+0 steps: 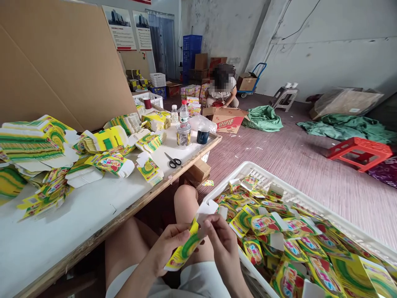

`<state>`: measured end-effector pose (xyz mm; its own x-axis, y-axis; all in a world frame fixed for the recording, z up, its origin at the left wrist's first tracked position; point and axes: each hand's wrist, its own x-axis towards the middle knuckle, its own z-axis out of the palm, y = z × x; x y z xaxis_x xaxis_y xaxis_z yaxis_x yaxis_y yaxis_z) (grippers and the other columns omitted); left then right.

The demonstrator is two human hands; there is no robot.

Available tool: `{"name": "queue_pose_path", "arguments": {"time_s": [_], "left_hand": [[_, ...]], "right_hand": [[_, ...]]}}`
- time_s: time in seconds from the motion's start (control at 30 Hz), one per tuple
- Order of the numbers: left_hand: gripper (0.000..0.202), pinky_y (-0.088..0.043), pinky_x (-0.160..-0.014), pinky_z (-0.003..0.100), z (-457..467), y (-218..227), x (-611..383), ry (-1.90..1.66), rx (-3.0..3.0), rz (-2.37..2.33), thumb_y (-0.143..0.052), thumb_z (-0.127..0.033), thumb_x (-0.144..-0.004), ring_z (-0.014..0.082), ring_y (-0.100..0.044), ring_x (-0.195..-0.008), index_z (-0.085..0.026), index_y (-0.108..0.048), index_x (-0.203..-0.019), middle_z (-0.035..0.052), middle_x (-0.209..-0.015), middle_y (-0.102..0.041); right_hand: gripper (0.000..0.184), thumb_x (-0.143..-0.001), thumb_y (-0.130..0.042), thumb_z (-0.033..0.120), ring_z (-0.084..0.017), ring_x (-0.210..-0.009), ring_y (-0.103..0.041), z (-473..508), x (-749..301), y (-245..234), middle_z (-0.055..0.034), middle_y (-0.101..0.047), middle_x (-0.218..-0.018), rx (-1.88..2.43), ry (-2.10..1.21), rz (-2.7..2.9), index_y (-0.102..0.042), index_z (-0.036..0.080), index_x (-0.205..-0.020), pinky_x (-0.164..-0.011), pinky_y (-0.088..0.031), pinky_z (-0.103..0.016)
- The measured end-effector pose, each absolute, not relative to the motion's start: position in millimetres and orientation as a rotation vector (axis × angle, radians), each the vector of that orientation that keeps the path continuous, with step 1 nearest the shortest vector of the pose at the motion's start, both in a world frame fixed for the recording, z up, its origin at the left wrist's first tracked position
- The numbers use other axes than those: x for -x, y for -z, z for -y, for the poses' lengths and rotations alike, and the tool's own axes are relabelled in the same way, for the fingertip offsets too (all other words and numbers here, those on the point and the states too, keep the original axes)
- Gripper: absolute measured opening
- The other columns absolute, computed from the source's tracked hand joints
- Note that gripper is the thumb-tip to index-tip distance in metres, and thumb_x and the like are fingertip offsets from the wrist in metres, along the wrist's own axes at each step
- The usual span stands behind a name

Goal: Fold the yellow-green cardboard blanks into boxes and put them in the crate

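Over my lap, my left hand (172, 240) grips a small yellow-green printed carton (185, 249) by its side. My right hand (221, 236) has its fingers closed at the carton's upper end, where white flaps stick up. To the right of my knees stands a white plastic basket (248, 166) heaped with folded cartons (266, 223) of the same print. On the table (124, 225) to my left lie stacks of flat cartons (31, 142) and a small bundle of them (149, 169) closer to the edge.
Black-handled scissors (174, 162), a clear jar (184, 136), a dark mug (202, 136) and a water bottle (184, 111) stand or lie at the table's far end. A large cardboard sheet (58, 62) rises behind the stacks. Beyond, a person (221, 89) crouches behind an open carton box (229, 120). A red stool (359, 152) is at right.
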<state>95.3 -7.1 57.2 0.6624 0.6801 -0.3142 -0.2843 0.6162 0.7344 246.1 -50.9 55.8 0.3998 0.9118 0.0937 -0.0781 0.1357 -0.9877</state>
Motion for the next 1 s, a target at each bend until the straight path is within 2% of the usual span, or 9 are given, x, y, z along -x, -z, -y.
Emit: {"name": "queue_pose_path", "arguments": {"time_s": [0.07, 0.23, 0.37, 0.47, 0.53, 0.63, 0.73, 0.87, 1.0], "left_hand": [[0.044, -0.055, -0.073, 0.031, 7, -58, -96, -0.613, -0.708, -0.663, -0.084, -0.047, -0.073, 0.0242, -0.075, -0.079, -0.013, -0.078, -0.102, 0.0109, -0.08, -0.078], [0.041, -0.052, -0.066, 0.026, 3, -62, -99, -0.783, -0.857, -0.764, -0.074, -0.052, -0.082, 0.0206, -0.072, -0.077, -0.015, -0.074, -0.1, 0.0067, -0.08, -0.077], [0.042, -0.052, -0.066, 0.025, 4, -58, -101, -0.85, -1.112, -0.851, -0.061, -0.055, -0.091, 0.02, -0.07, -0.078, -0.015, -0.07, -0.097, 0.0063, -0.086, -0.076], [0.036, -0.054, -0.071, 0.027, 5, -51, -100, -0.858, -1.244, -0.915, -0.057, -0.051, -0.094, 0.0213, -0.07, -0.082, -0.016, -0.064, -0.099, 0.0082, -0.093, -0.076], [0.034, -0.054, -0.075, 0.029, 4, -47, -97, -0.865, -1.279, -0.934, -0.06, -0.047, -0.094, 0.0215, -0.07, -0.086, -0.019, -0.056, -0.113, 0.0084, -0.1, -0.076], [0.05, -0.055, -0.082, 0.031, 2, -46, -91, -0.849, -1.257, -0.876, -0.062, -0.04, -0.094, 0.0215, -0.071, -0.094, -0.025, -0.035, -0.134, 0.0086, -0.112, -0.074], [0.058, -0.053, -0.09, 0.034, -1, -52, -83, -0.795, -1.24, -0.789, -0.062, -0.037, -0.094, 0.0228, -0.068, -0.105, -0.027, -0.031, -0.142, 0.0105, -0.123, -0.07], [0.052, -0.053, -0.084, 0.033, -5, -60, -76, -0.674, -1.169, -0.687, -0.069, -0.038, -0.09, 0.023, -0.069, -0.099, -0.022, -0.047, -0.134, 0.0112, -0.117, -0.072], [0.045, -0.051, -0.074, 0.027, -4, -61, -76, -0.604, -1.045, -0.638, -0.08, -0.035, -0.081, 0.0179, -0.07, -0.083, -0.02, -0.055, -0.115, 0.0072, -0.1, -0.076]], "right_hand": [[0.026, -0.091, -0.066, 0.047, -0.016, -0.065, -0.057, 51, -246, -57, -0.0016, -0.062, -0.073, 1.207, -0.837, 0.829, -0.064, 0.023, -0.082, -0.057, -0.049, -0.025], [0.035, -0.086, -0.07, 0.046, -0.019, -0.072, -0.056, 51, -242, -53, -0.0047, -0.066, -0.088, 1.333, -0.699, 0.949, -0.065, 0.024, -0.113, -0.065, -0.049, -0.029], [0.031, -0.088, -0.065, 0.048, -0.016, -0.06, -0.049, 51, -238, -45, -0.0007, -0.059, -0.064, 1.442, -0.794, 1.112, -0.069, 0.02, -0.077, -0.055, -0.042, -0.026], [0.036, -0.088, -0.064, 0.05, -0.015, -0.055, -0.044, 50, -237, -40, 0.0008, -0.055, -0.058, 1.497, -0.742, 1.103, -0.067, 0.018, -0.072, -0.051, -0.038, -0.025], [0.033, -0.087, -0.065, 0.05, -0.015, -0.054, -0.046, 49, -239, -38, 0.0011, -0.056, -0.059, 1.473, -0.748, 1.086, -0.067, 0.018, -0.08, -0.05, -0.04, -0.025], [0.032, -0.09, -0.065, 0.046, -0.017, -0.062, -0.057, 48, -243, -38, -0.0025, -0.066, -0.076, 1.33, -0.849, 1.002, -0.06, 0.02, -0.108, -0.058, -0.05, -0.026], [0.036, -0.094, -0.062, 0.044, -0.019, -0.073, -0.063, 49, -247, -41, -0.0066, -0.07, -0.094, 1.203, -0.922, 1.001, -0.053, 0.024, -0.122, -0.071, -0.055, -0.03], [0.031, -0.095, -0.06, 0.045, -0.02, -0.079, -0.064, 50, -254, -48, -0.0063, -0.069, -0.091, 1.204, -1.004, 1.113, -0.065, 0.022, -0.114, -0.073, -0.054, -0.03], [0.034, -0.096, -0.056, 0.05, -0.017, -0.064, -0.057, 48, -259, -53, -0.0028, -0.064, -0.073, 1.232, -1.059, 1.142, -0.067, 0.02, -0.086, -0.058, -0.047, -0.025]]}}
